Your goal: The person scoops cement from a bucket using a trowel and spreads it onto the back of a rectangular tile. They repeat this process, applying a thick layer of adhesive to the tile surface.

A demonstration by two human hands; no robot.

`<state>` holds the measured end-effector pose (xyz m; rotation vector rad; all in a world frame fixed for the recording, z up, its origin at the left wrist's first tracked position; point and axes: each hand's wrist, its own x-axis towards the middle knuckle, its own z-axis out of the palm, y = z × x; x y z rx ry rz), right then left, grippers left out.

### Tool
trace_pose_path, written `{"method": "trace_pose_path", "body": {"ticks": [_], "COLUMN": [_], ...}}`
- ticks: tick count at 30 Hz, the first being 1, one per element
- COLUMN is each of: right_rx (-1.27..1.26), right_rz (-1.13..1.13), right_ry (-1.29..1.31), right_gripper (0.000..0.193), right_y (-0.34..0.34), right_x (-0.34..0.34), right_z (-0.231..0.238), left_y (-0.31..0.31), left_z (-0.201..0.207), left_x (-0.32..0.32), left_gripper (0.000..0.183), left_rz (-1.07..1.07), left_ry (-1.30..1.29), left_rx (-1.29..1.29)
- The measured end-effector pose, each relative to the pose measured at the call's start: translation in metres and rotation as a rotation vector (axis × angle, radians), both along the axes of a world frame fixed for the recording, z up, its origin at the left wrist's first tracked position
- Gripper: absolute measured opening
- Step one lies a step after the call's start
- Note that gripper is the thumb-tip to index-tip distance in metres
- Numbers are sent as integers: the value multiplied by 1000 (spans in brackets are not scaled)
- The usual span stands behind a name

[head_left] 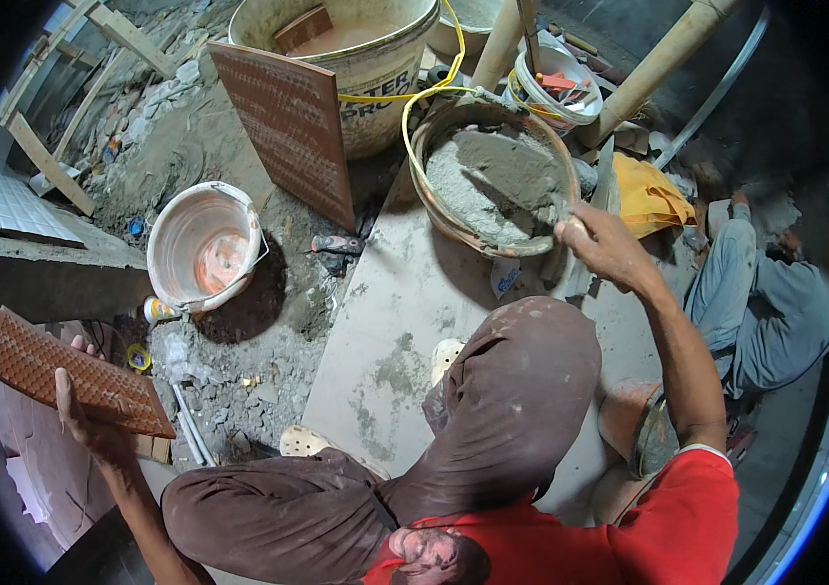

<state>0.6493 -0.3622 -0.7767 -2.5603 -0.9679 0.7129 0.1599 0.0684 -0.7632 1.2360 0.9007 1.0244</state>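
My left hand [86, 414] grips a reddish-brown tile [78, 372] by its lower edge, thumb across its patterned face, at the far left. At the upper right, my right hand [602, 246] is wrapped round the handle of a trowel. The trowel's blade [507, 168] lies over grey mortar [458, 190] in a round bucket [431, 205]; how deep it sits I cannot tell. Another brown tile [288, 127] leans upright against a large pale bucket [385, 125].
A whitish bucket [163, 249] stands on rubble to the left. Beside a pale board [366, 380] lies a dark power tool [336, 244]. A yellow bag [651, 195] and a small tool bucket [580, 102] stand right of the mortar. Another person [761, 302] sits at the far right.
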Motion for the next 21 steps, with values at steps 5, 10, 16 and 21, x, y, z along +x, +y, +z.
{"method": "trace_pose_path", "body": {"ticks": [5,10,16,21], "right_rx": [-72,-181,-72,-35], "right_rz": [53,-40,-209,-22], "right_ry": [50,189,41,119], "right_gripper": [43,43,37,41], "right_y": [9,12,-19,-5], "right_x": [-11,-6,4,-13], "right_z": [-12,-6,-2,9], "left_y": [-6,-8,-8,-7], "left_z": [7,6,3,5], "left_x": [5,3,3,8], "left_gripper": [70,69,69,70], "left_rz": [-38,-20,-17,13], "left_ry": [40,14,32,58], "left_rx": [26,-24,73,23]}}
